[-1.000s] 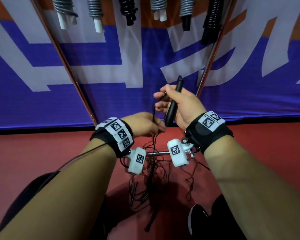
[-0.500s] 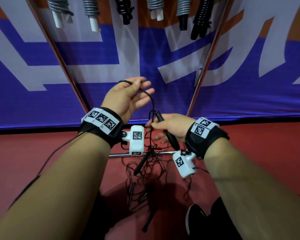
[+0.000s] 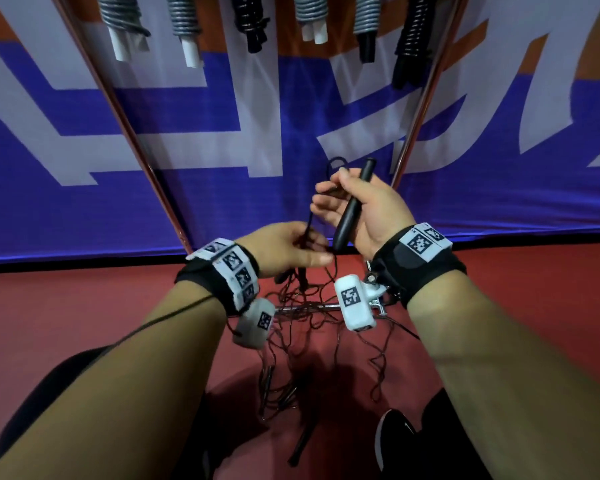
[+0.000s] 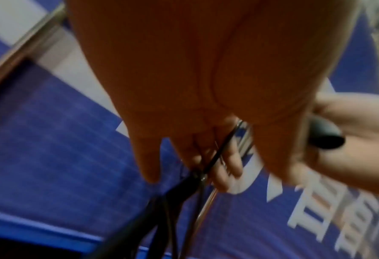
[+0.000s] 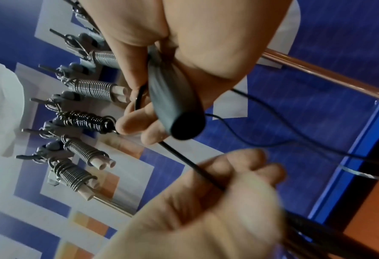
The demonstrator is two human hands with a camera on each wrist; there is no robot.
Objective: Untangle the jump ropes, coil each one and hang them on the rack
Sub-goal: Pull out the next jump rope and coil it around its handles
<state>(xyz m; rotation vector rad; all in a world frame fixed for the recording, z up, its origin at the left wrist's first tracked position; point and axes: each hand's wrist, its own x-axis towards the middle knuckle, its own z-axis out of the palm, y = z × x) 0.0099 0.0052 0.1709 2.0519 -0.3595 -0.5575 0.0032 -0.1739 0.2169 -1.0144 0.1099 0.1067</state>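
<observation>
Black and slim, the plastic jump-rope handle [image 3: 352, 206] sits in your right hand [image 3: 364, 213], fingers curled round it, raised before the blue banner with palm turned toward you. Your left hand [image 3: 288, 251], lower and just beside it, pinches the thin black cord [image 5: 190, 166] running from that handle. The tangled ropes [image 3: 312, 344] lie on the red floor [image 3: 84, 313] below. Feed cord through the left fingers evenly, laying each loop against the handle, keeping light tension so knots show early.

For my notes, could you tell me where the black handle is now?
In the head view, the black handle sits right of centre, gripped by the right hand, above the left hand.
</observation>
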